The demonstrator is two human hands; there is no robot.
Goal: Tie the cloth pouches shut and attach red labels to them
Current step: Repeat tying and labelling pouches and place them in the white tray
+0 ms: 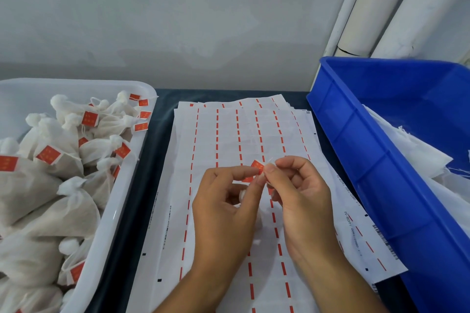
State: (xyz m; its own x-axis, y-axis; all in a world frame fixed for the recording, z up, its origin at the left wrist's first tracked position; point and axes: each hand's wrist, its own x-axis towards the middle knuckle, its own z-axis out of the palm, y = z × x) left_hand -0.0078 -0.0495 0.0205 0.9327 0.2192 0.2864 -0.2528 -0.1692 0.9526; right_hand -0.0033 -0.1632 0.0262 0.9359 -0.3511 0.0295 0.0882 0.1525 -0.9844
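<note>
Two bare forearms come up from the bottom edge, and the two hands meet over a stack of white label sheets (pixel 229 134). The left hand (pixel 223 206) has its fingers (pixel 237 173) curled in, and its thumb and first finger pinch a small red label (pixel 257 167). The right hand (pixel 302 198) has its fingers curled too, and its fingertips pinch the same label from the other side. The label is a little flat square of shiny red paper, tilted so one corner points up and away from the person. A thin white string (pixel 269 160) pokes out at the top of the label, going up and to the right. Something small, white and soft shows in the left palm, but it is too hidden to tell what it is. The sheets lie flat on a dark tabletop (pixel 162 114) with their long side running away from the person. They are thin and smooth, with rows of short red dashes running the long way. On the left sits a white plastic tray (pixel 122 185) with rounded corners. It is full of white cloth pouches (pixel 58 160). They look soft and lumpy, with bunched tops tied shut, and many carry red tags. On the right is a blue plastic bin (pixel 361 147) with ribbed walls, holding loose white cloth (pixel 419 157) with frayed edges. Behind are a grey wall and white pipes (pixel 376 7).
</note>
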